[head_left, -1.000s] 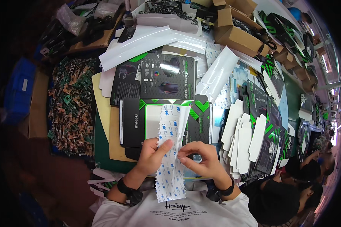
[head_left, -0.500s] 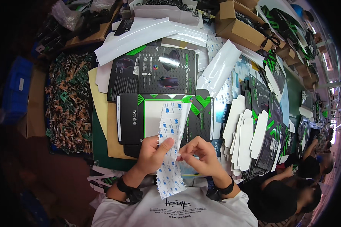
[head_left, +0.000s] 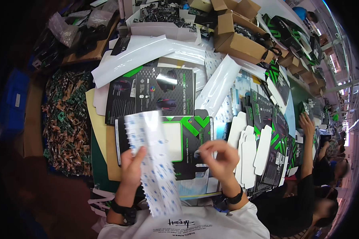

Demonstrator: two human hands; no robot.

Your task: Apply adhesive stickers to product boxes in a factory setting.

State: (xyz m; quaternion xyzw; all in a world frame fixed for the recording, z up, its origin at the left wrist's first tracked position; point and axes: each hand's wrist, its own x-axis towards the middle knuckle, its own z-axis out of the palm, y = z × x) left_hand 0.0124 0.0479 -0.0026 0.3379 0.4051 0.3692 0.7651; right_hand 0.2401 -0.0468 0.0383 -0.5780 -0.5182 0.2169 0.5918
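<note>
My left hand grips a long white strip sheet of adhesive stickers with blue print and a scalloped edge, thumb on top. The strip slants down toward my shirt. To its right, my right hand is raised in a pinch, apart from the strip and slightly blurred. A small pale sticker shows at its fingertips. Beneath both hands lies a flattened black and green printed box with a white window panel. Behind it are more mouse boxes with pictures on them.
Curled glossy white backing sheets lie behind the boxes. Many small circuit boards are heaped at left. Flat cartons with white flaps are stacked at right, near an open brown cardboard box. A co-worker's arm reaches in at far right.
My right hand has pulled away from the strip, rightward, with the small sticker. My left hand and strip have shifted left. At far right, a co-worker's arm now reaches up.
</note>
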